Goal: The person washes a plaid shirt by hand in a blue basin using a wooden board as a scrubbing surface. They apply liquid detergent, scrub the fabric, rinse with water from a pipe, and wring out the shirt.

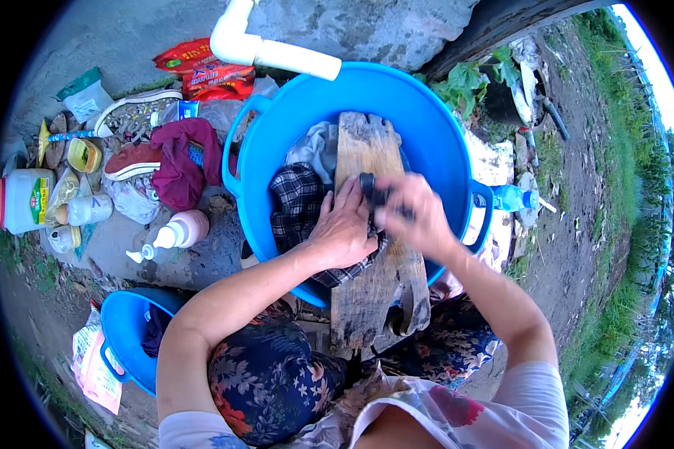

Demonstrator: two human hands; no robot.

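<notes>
A large blue plastic tub (386, 78) stands in front of me, with a worn wooden board (378, 292) leaning in it and out over its near rim. My left hand (342, 228) lies with stretched fingers on the board, pressing on a dark plaid garment (296, 196) that hangs down its left side into the tub. My right hand (416, 217), smeared by motion, is closed round a dark brush-like object (368, 185) just above the board. Its exact kind is hard to make out. Grey cloth (318, 150) lies in the tub behind the plaid garment.
A white pipe (292, 56) reaches over the tub's far rim. At left stand a pump bottle (187, 228), maroon cloth (183, 168), shoes (131, 161) and a white jug (28, 198). A smaller blue bucket (131, 337) with dark cloth is near-left; a blue-capped bottle (511, 198) lies right.
</notes>
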